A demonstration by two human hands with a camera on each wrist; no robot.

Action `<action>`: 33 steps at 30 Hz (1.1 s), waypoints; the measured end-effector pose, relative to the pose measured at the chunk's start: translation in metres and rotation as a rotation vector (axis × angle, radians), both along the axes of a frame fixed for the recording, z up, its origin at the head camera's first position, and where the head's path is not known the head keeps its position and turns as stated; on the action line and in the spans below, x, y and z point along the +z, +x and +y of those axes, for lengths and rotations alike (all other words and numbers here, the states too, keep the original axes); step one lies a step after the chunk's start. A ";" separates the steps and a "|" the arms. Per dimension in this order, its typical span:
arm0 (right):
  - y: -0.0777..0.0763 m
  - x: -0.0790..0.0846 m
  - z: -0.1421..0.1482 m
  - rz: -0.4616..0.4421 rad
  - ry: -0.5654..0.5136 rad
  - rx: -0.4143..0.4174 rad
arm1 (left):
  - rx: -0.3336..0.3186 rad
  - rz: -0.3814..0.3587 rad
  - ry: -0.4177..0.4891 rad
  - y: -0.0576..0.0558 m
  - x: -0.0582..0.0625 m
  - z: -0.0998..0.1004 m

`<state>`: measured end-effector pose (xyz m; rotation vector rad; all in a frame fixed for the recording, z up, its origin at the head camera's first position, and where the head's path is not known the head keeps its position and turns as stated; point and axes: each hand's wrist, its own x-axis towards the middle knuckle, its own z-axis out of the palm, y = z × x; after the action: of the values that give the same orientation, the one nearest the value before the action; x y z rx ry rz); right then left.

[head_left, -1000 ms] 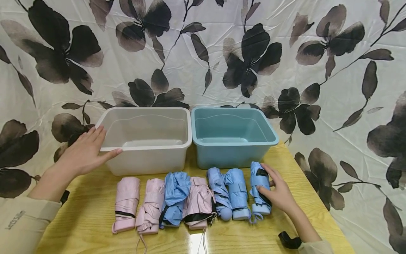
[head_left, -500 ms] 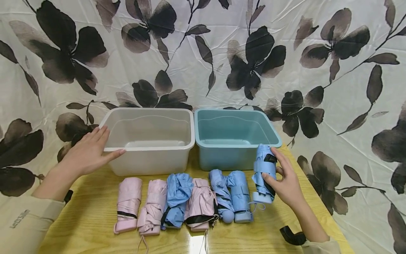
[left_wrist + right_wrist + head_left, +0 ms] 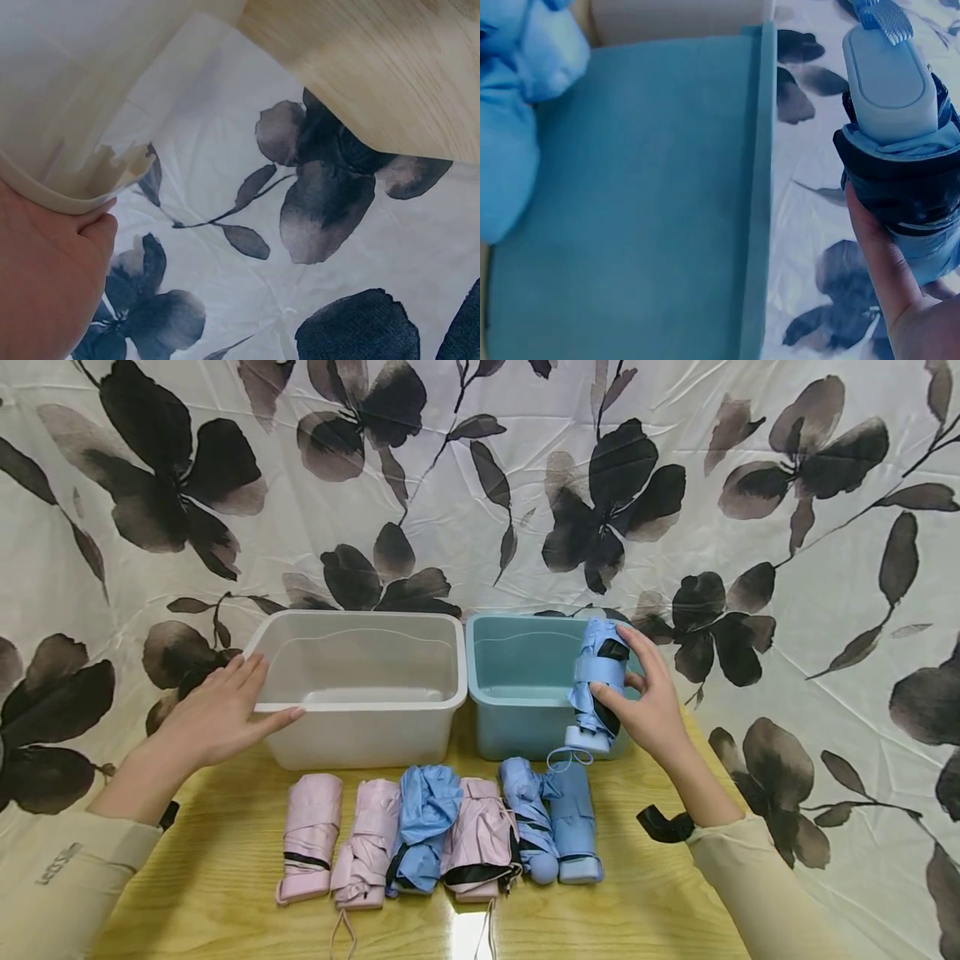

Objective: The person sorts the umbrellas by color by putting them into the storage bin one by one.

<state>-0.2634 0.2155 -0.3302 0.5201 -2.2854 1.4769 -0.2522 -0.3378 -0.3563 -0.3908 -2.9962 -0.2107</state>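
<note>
My right hand point(image 3: 652, 702) grips a folded blue umbrella point(image 3: 598, 672), thumb on one side and fingers on the other. The umbrella stands tilted over the front rim of the blue bin point(image 3: 510, 702), its handle end lower and a cord loop hanging from it. In the right wrist view, the umbrella's pale blue handle end point(image 3: 891, 82) shows close up. My left hand point(image 3: 217, 714) rests with straight fingers on the left end of the white bin point(image 3: 367, 739). The left wrist view shows that hand point(image 3: 49, 277) right at the bin's rim point(image 3: 67, 202).
Several folded umbrellas lie in a row on the wooden table point(image 3: 637, 893) before the bins. Among them are a pink umbrella point(image 3: 311, 835) at the left end and a blue umbrella point(image 3: 573, 822) at the right end. A flowered cloth point(image 3: 510, 560) hangs behind.
My right hand has lifted the blue umbrella from the right end of the row and carried it up to the blue bin's front rim. The left hand stays on the white bin.
</note>
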 end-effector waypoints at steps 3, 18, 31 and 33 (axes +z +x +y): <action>-0.020 0.007 -0.009 -0.011 -0.007 -0.013 | 0.003 0.003 0.001 0.000 -0.001 0.000; -0.108 0.006 -0.060 -0.183 0.061 -0.041 | -0.002 0.004 -0.027 0.000 0.000 0.000; -0.142 -0.012 -0.097 -0.453 0.272 0.032 | 0.003 -0.011 -0.026 0.001 0.001 0.001; -0.146 -0.015 -0.101 -0.523 0.252 0.067 | 0.005 -0.014 -0.025 0.001 0.001 0.001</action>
<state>-0.4091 0.1144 -0.3447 0.3017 -2.9094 1.4986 -0.2515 -0.3369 -0.3548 -0.3861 -3.0159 -0.1766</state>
